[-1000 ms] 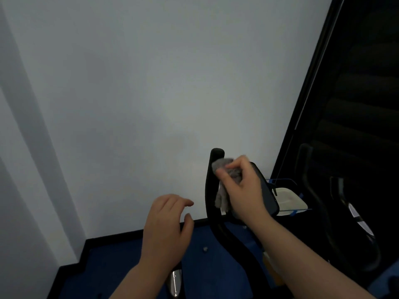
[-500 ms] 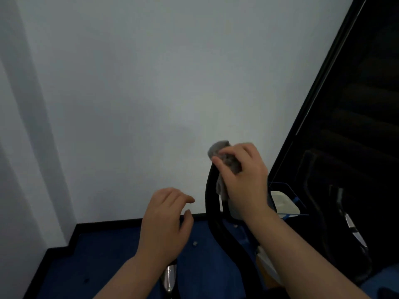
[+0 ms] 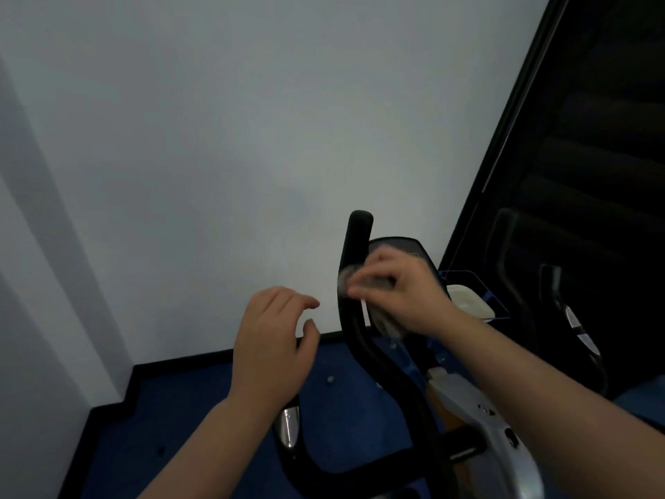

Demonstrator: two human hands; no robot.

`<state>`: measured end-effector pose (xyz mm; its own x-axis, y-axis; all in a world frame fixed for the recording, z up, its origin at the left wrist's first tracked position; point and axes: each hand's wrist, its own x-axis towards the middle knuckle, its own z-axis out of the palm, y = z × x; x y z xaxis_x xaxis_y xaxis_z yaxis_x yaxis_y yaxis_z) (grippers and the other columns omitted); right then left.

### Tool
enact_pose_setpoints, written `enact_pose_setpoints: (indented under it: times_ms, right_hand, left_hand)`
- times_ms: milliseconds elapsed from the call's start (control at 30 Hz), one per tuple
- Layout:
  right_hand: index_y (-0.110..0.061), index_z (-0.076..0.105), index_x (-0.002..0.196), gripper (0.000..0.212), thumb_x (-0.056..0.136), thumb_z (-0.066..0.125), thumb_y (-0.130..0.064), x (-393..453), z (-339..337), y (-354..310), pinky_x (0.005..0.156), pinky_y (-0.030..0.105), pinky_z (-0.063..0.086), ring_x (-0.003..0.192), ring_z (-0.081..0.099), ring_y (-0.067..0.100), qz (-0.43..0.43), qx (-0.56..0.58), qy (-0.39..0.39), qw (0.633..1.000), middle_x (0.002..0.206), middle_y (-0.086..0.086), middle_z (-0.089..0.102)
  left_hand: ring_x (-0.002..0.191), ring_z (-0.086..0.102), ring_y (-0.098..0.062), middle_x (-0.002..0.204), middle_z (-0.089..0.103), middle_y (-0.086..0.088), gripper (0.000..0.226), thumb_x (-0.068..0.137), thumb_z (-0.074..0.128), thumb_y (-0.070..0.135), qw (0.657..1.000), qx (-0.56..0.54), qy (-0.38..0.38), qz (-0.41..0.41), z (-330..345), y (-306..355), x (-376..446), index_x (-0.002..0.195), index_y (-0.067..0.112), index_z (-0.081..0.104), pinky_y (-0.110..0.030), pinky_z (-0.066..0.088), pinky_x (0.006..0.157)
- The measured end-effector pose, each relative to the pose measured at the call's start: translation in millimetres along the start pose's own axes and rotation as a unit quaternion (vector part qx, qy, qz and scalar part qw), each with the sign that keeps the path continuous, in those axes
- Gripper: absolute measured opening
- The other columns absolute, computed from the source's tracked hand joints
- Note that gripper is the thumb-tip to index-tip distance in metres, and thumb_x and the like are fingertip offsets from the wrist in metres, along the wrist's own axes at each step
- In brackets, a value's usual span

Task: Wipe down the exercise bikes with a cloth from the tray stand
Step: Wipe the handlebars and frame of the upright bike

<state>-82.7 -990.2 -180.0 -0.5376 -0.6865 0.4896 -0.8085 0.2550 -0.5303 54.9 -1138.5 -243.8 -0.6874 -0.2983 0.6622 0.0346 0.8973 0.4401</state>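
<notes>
Cloth [image 3: 387,311], grey and blurred with motion, is bunched in the right hand [image 3: 403,293], pressed against the right side of the black handlebar upright [image 3: 354,282]. Right hand's fingers are curled tight round the cloth. Half a second ago this hand sat over the tip of the upright and covered it; now it is lower on the bar, and the rounded tip shows bare above the knuckles. Console screen [image 3: 403,246] sits just behind the right hand, partly hidden by it. Left hand [image 3: 273,343] holds nothing: fingers loosely bent, thumb apart, hovering left of the upright without touching it, much as before. Chrome grip [image 3: 289,426] shows just below the left wrist. White tray [image 3: 467,300] lies past the right hand, further right, by the dark window.
</notes>
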Motion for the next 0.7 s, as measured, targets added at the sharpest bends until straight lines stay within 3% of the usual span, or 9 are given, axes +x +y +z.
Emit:
enact_pose_setpoints:
  times_ms: [100, 167, 233, 400, 500, 533, 567, 667, 700]
  right_hand:
    - [-0.017, 0.076, 0.087, 0.013, 0.077, 0.077, -0.025, 2, 20, -9, 0.072, 0.023, 0.048, 0.078, 0.057, 0.008, -0.015, -0.061, 0.094, 0.994, 0.087, -0.004, 0.057]
    - [-0.015, 0.076, 0.088, 0.013, 0.079, 0.076, -0.025, -14, 37, -7, 0.069, 0.027, 0.05, 0.077, 0.058, 0.011, -0.031, -0.086, 0.085, 0.992, 0.089, -0.002, 0.058]
    - [-0.015, 0.076, 0.088, 0.012, 0.079, 0.075, -0.024, -32, 37, 2, 0.071, 0.023, 0.049, 0.079, 0.057, 0.008, -0.025, -0.038, 0.058, 0.997, 0.09, -0.003, 0.057]
    - [-0.019, 0.077, 0.087, 0.011, 0.076, 0.078, -0.023, -59, 12, 6, 0.075, 0.028, 0.05, 0.084, 0.059, 0.008, -0.019, 0.046, -0.092, 0.994, 0.09, -0.005, 0.058]
    - [-0.02, 0.077, 0.085, 0.011, 0.074, 0.079, -0.02, -53, -19, 9, 0.08, 0.02, 0.048, 0.084, 0.061, 0.007, 0.029, 0.088, -0.239, 0.967, 0.089, -0.006, 0.061]
    - [-0.021, 0.076, 0.085, 0.011, 0.074, 0.079, -0.021, -47, -28, 11, 0.081, 0.02, 0.048, 0.084, 0.062, 0.009, 0.051, 0.114, -0.246, 0.961, 0.089, -0.004, 0.063]
    - [-0.019, 0.076, 0.086, 0.011, 0.075, 0.077, -0.021, -38, -33, 11, 0.081, 0.022, 0.049, 0.084, 0.063, 0.012, 0.072, 0.144, -0.205, 0.965, 0.089, 0.001, 0.064]
    - [-0.008, 0.071, 0.086, 0.008, 0.079, 0.074, -0.008, -9, -13, 0, 0.074, 0.016, 0.048, 0.079, 0.061, 0.005, 0.102, 0.205, 0.045, 0.972, 0.091, 0.01, 0.064]
    - [-0.007, 0.069, 0.084, 0.007, 0.079, 0.074, -0.006, -4, 1, -7, 0.074, 0.017, 0.048, 0.078, 0.06, 0.003, 0.103, 0.215, 0.096, 0.966, 0.09, 0.009, 0.063]
  left_hand:
    - [0.097, 0.052, -0.015, 0.092, 0.065, 0.004, 0.021, 0.08, 0.056, 0.015, 1.0, 0.009, 0.004, 0.002, 1, 1, 0, 0.098, 0.015, 0.067, -0.022, 0.034, 0.092]
    - [0.098, 0.053, -0.016, 0.093, 0.065, 0.003, 0.022, 0.08, 0.056, 0.016, 1.0, 0.021, -0.001, 0.006, 1, 0, 0, 0.099, 0.015, 0.067, -0.022, 0.034, 0.092]
    - [0.098, 0.054, -0.018, 0.093, 0.065, 0.002, 0.022, 0.08, 0.057, 0.014, 1.0, 0.028, -0.006, 0.007, 1, -1, 0, 0.099, 0.015, 0.067, -0.023, 0.035, 0.093]
    - [0.099, 0.053, -0.017, 0.093, 0.064, 0.004, 0.021, 0.081, 0.059, 0.012, 1.0, 0.023, -0.01, 0.001, 0, 0, 1, 0.1, 0.015, 0.066, -0.023, 0.035, 0.092]
    - [0.102, 0.051, -0.016, 0.093, 0.063, 0.006, 0.021, 0.081, 0.061, 0.01, 1.0, 0.015, -0.014, -0.011, -1, 0, 0, 0.101, 0.016, 0.066, -0.019, 0.031, 0.093]
    - [0.101, 0.05, -0.015, 0.092, 0.063, 0.006, 0.02, 0.081, 0.059, 0.011, 1.0, 0.014, -0.012, -0.01, -1, 0, 0, 0.1, 0.016, 0.066, -0.018, 0.031, 0.092]
    - [0.101, 0.051, -0.015, 0.091, 0.062, 0.007, 0.02, 0.082, 0.057, 0.012, 1.0, 0.014, -0.011, -0.009, -1, 1, 0, 0.099, 0.016, 0.066, -0.018, 0.031, 0.092]
    - [0.098, 0.052, -0.016, 0.09, 0.063, 0.006, 0.021, 0.081, 0.054, 0.016, 1.0, 0.021, -0.009, -0.007, -1, 2, 1, 0.098, 0.016, 0.066, -0.019, 0.032, 0.091]
    - [0.097, 0.052, -0.016, 0.089, 0.063, 0.006, 0.021, 0.081, 0.054, 0.016, 1.0, 0.022, -0.006, -0.011, 0, 3, 1, 0.098, 0.015, 0.066, -0.019, 0.032, 0.091]
